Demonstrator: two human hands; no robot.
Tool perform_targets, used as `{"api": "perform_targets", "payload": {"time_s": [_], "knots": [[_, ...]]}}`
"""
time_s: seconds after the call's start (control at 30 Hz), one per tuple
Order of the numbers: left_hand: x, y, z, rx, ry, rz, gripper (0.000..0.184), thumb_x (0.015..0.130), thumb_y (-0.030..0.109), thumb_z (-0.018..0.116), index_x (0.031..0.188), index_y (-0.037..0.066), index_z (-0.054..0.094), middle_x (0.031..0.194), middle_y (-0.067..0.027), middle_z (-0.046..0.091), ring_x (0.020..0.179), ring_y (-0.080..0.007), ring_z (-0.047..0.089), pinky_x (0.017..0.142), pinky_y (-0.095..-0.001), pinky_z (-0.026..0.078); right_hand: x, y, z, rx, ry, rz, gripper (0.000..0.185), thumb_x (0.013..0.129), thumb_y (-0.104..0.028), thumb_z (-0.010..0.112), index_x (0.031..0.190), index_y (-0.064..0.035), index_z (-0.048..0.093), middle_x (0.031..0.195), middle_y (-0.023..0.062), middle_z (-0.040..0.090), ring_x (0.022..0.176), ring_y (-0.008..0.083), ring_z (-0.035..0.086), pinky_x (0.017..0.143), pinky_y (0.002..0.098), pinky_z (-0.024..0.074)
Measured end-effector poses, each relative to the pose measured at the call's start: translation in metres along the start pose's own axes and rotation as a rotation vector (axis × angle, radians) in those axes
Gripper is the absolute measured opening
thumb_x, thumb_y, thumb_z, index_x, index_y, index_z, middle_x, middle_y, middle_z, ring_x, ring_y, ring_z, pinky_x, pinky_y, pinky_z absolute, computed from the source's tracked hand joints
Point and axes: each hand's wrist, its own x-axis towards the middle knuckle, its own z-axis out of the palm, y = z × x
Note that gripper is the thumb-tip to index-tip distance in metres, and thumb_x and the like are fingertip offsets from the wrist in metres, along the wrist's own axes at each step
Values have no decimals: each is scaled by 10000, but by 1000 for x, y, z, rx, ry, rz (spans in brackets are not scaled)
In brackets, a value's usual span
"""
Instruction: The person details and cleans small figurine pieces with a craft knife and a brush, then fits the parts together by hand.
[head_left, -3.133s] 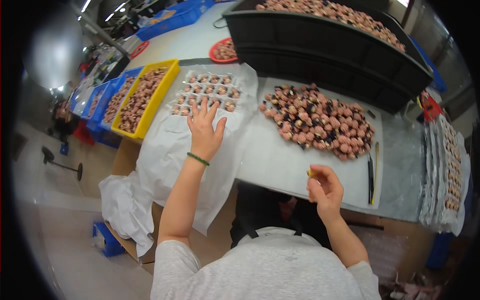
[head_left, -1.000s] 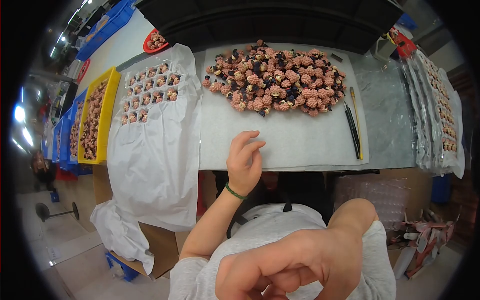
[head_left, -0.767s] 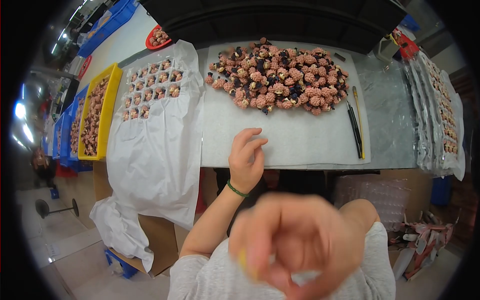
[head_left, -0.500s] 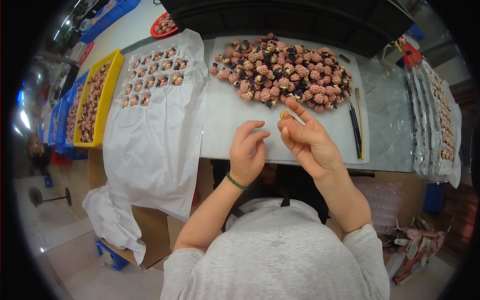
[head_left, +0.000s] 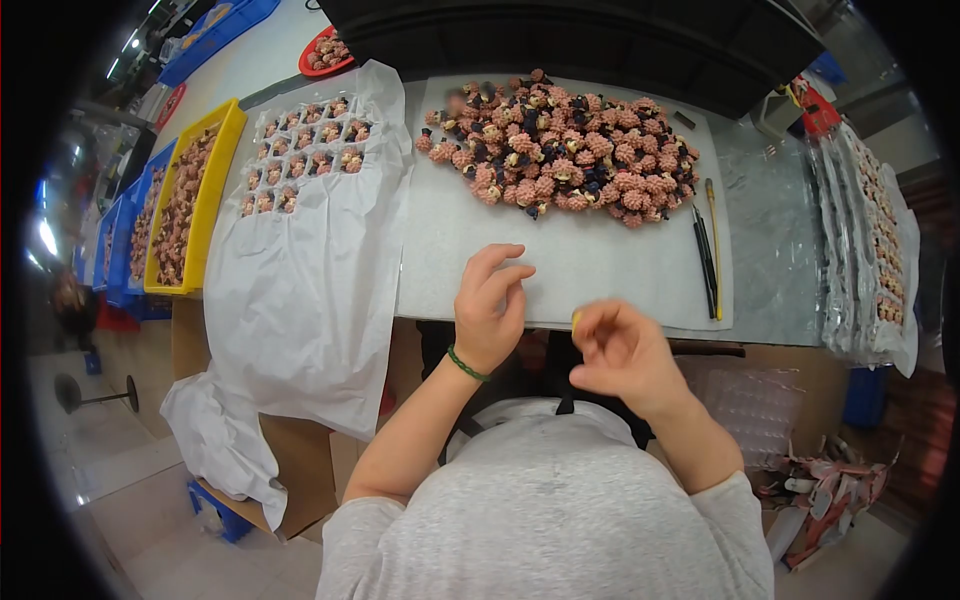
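My left hand [head_left: 490,310] hovers at the front of the white sheet [head_left: 440,270], its fingers curved and apart with nothing visible between them. A green braided bracelet [head_left: 466,364] circles that wrist. Over the table's front edge is my right hand [head_left: 630,355], fingers bent and thumb spread away from them. Something small and yellow [head_left: 577,318] shows at its index fingertip; whether it is worn or stuck there I cannot tell. Beyond both hands lies a large heap of small pink figurines [head_left: 570,150] with dark blue and cream parts.
A black pen-like tool [head_left: 705,262] and a thin yellow brush [head_left: 714,250] lie right of the heap. At left are a tray of figurines [head_left: 305,155] partly under white paper [head_left: 300,270] and a yellow bin [head_left: 210,200]. Stacked filled trays [head_left: 870,240] stand at right.
My right hand has come down and back from near the heap to the table's front edge, and its thumb has parted from the fingers. My left hand has hardly moved.
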Motion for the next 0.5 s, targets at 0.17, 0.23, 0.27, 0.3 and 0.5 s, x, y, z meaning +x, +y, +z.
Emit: {"api": "perform_targets", "payload": {"time_s": [0.17, 0.23, 0.27, 0.3, 0.5], "knots": [[0, 1, 0, -3, -2, -2, 228, 659, -123, 520, 825, 14, 595, 994, -132, 576, 936, -297, 543, 784, -352, 448, -34, 39, -34, -351, -12, 204, 291, 620, 150, 630, 833, -27, 539, 909, 14, 486, 750, 69, 457, 674, 181, 425], [0, 1, 0, -3, -4, -7, 228, 660, -123, 520, 825, 14, 595, 995, -132, 576, 935, -297, 544, 783, -351, 449, -39, 59, -56, -447, 238, 362, 283, 613, 130, 660, 816, -31, 548, 833, 3, 510, 714, 73, 484, 662, 192, 447], [0, 1, 0, -4, -7, -18, 229, 659, -124, 520, 824, 14, 596, 996, -132, 576, 933, -298, 544, 785, -352, 449, -41, 63, -65, -494, 336, 381, 294, 607, 111, 683, 833, -19, 550, 773, 7, 532, 712, 85, 517, 653, 211, 474], [-1, 1, 0, -7, -11, -28, 229, 658, -125, 520, 823, 15, 597, 997, -132, 576, 931, -299, 544, 786, -352, 449, -43, 69, -80, -523, 419, 406, 328, 588, 81, 718, 857, 4, 547, 786, 49, 566, 724, 123, 572, 669, 240, 496], [0, 1, 1, 1, -11, 2, 224, 670, -124, 517, 828, 12, 601, 993, -136, 575, 923, -286, 548, 776, -334, 454, -48, 88, -150, -437, 801, 244, 462, 592, 99, 696, 1016, 17, 535, 978, 120, 583, 881, 219, 588, 750, 324, 507]]}}
